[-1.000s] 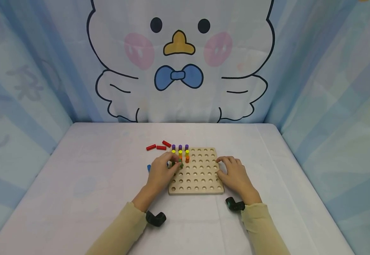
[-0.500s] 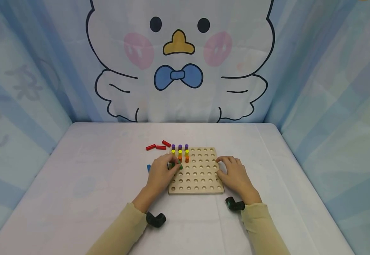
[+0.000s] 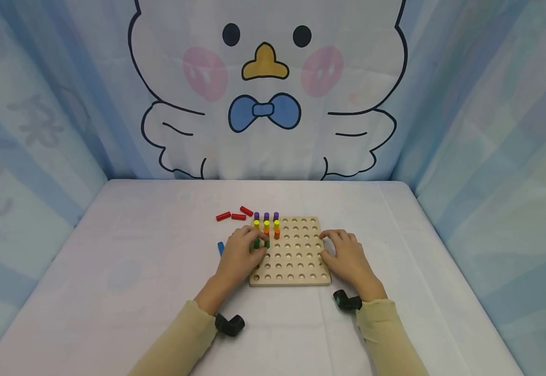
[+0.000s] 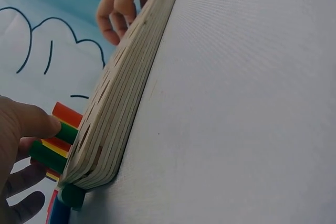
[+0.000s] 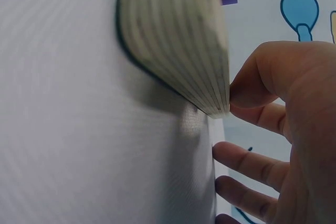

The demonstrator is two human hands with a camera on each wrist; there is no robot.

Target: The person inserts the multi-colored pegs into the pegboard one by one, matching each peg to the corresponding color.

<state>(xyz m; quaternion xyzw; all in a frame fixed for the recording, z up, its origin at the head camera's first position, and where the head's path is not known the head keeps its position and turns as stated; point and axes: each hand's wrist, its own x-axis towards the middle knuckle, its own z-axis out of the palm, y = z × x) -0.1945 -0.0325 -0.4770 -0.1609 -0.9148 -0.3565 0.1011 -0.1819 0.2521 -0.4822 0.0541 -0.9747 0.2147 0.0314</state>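
Note:
My left hand [image 3: 239,253] is over the left side of a wooden pegboard [image 3: 301,256], thumb and forefinger spread apart around two green pegs [image 3: 266,244] standing in neighbouring holes. In the left wrist view, the thumb tip meets the farther green peg [image 4: 67,132], while the nearer green peg [image 4: 48,157] stands by the other fingers. At the board's right edge, my right hand [image 3: 348,259] rests its thumb and forefinger without wrapping round it; the right wrist view shows its other fingers [image 5: 252,165] extended below.
Purple pegs [image 3: 266,215], yellow pegs [image 3: 276,223] and orange pegs [image 3: 277,235] stand in the rows behind. Three red pegs [image 3: 238,217] lie loose beyond the board's left corner. A blue peg [image 3: 221,248] and another green peg [image 4: 72,196] lie beside the board.
The left thumb and forefinger, earlier pinching a green peg that leaned, have parted. That peg now stands upright in its hole. The right hand and the board have stayed put.

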